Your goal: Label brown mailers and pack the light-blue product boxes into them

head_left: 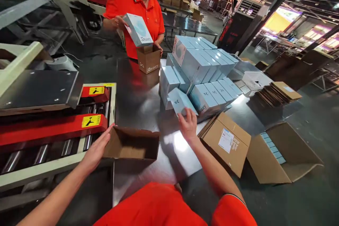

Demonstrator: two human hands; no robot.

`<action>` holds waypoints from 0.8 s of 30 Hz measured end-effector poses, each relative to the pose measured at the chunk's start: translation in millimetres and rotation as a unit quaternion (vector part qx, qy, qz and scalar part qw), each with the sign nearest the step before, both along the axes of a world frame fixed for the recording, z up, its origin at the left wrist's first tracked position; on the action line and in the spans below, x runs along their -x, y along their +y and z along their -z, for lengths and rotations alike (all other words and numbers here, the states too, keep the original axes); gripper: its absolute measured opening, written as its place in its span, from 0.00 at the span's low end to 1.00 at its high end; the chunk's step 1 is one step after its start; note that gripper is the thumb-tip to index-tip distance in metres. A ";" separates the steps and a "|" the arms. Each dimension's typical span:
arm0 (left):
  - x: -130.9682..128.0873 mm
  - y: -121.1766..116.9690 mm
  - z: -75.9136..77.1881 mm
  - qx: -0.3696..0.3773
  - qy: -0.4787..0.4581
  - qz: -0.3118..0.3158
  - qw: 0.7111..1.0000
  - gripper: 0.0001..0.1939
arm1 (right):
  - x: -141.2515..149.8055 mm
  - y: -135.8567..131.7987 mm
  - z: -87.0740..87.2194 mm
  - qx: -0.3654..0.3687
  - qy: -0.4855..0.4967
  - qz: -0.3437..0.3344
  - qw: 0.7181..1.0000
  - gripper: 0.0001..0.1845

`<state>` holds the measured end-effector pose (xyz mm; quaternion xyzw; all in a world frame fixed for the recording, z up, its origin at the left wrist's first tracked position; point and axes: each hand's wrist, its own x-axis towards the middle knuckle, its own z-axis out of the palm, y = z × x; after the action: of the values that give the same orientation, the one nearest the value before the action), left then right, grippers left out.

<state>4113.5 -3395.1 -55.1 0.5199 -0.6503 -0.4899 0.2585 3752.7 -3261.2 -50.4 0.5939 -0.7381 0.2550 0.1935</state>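
While right hand (188, 123), half-curled, touches the tilted light-blue carton (178, 101) beside the carton stack (197, 64) (grip closure unclear), left hand (98, 147) lies nearly flat against the open brown box (137, 138). Pinch opposite sides squarely; brace the box.

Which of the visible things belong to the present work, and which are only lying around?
Belonging, apparently:
pale blue box at the right hand
open brown carton at the left hand
stacked blue boxes

Lying about, apparently:
white container
flat cardboard beside it
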 end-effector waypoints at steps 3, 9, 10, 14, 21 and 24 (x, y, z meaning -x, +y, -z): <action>-2.2 1.9 -3.0 -0.108 0.090 -0.017 0.990 0.49 | -30.2 6.0 33.9 -0.067 -0.025 -0.198 0.978 0.18; 5.3 -1.0 -18.1 -0.142 0.130 -0.006 0.981 0.48 | -22.0 21.3 74.1 -0.052 -0.412 0.014 0.910 0.19; 6.7 -2.4 -19.5 -0.145 0.127 -0.003 0.981 0.47 | -13.8 20.5 76.4 -0.043 -0.488 0.072 0.869 0.20; 7.1 -6.7 -18.7 -0.160 0.128 0.002 0.979 0.41 | 14.6 14.4 82.4 -0.058 -0.672 0.172 0.718 0.23; 3.5 -6.8 -11.7 -0.163 0.152 -0.010 0.975 0.40 | 18.7 -0.3 91.5 -0.127 -0.831 0.124 0.528 0.23; 5.4 -5.4 -13.8 -0.165 0.140 -0.019 0.976 0.42 | 12.3 -12.5 95.6 -0.127 -0.844 0.100 0.511 0.21</action>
<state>4108.1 -3400.5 -41.3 0.4942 -0.5078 -0.6532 0.2668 3740.5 -3273.7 -146.1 0.0396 -0.6323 0.5187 -0.5741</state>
